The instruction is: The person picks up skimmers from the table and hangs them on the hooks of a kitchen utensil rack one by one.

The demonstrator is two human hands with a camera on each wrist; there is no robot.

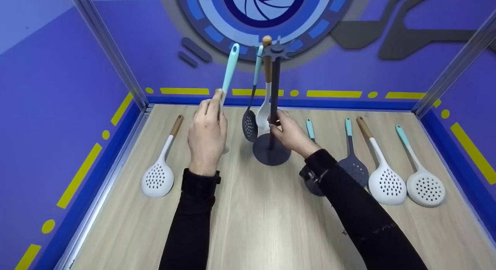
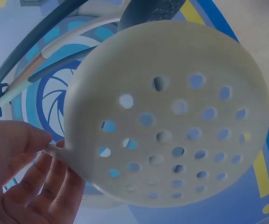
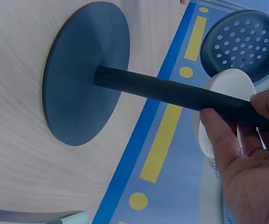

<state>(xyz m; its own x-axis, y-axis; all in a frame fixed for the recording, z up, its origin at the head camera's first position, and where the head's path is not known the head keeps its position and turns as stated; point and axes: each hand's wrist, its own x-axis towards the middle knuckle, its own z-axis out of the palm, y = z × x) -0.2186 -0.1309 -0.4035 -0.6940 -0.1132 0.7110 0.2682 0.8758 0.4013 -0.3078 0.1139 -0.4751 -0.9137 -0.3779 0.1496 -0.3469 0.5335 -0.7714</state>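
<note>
My left hand (image 1: 207,134) pinches a cream skimmer (image 2: 181,60) by its shank, just above the perforated head. Its teal handle points upward, left of the dark utensil stand (image 1: 275,84). With thumb and fingers, my right hand (image 1: 292,134) grips the lower part of the stand's post, above the round base (image 3: 78,79). From the stand's hooked top hang a dark skimmer (image 1: 250,126) with a teal handle and a white utensil (image 1: 263,115) with a wooden handle. In the head view, my left hand hides most of the held skimmer's head.
A white skimmer (image 1: 157,179) lies on the wooden table (image 1: 240,223) at left. At right lie a dark utensil (image 1: 310,126) partly behind my arm, a dark skimmer (image 1: 354,171), a white wooden-handled skimmer (image 1: 387,184) and a cream skimmer (image 1: 426,188). Blue walls (image 1: 329,76) enclose the table.
</note>
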